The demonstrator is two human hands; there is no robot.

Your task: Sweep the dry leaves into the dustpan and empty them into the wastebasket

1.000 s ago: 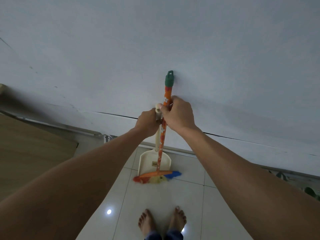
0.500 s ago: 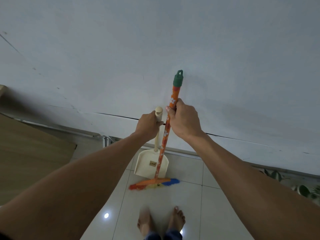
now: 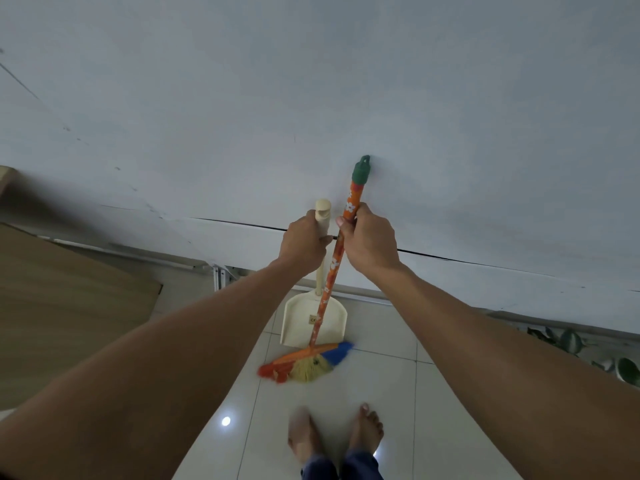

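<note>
My left hand [image 3: 304, 242] grips the upright handle of a cream dustpan [image 3: 313, 322], whose pan rests on the white tile floor by the wall. My right hand [image 3: 369, 237] grips the orange flowered handle of a broom [image 3: 330, 271] just below its green cap. The broom's red, yellow and blue bristles [image 3: 304, 363] touch the floor in front of the dustpan's mouth. The two hands are close together, almost touching. I see no dry leaves and no wastebasket.
A grey-white wall [image 3: 311, 98] rises straight ahead. A wooden panel [image 3: 62, 306] lies at the left. Green plant leaves [image 3: 588, 348] show at the right by the wall's base. My bare feet [image 3: 336, 434] stand on the glossy tiles behind the broom.
Both hands have drawn the broom and dustpan away from the wall and slightly right. The broom head has swung nearer to my feet, and the dustpan handle top now shows above my left hand.
</note>
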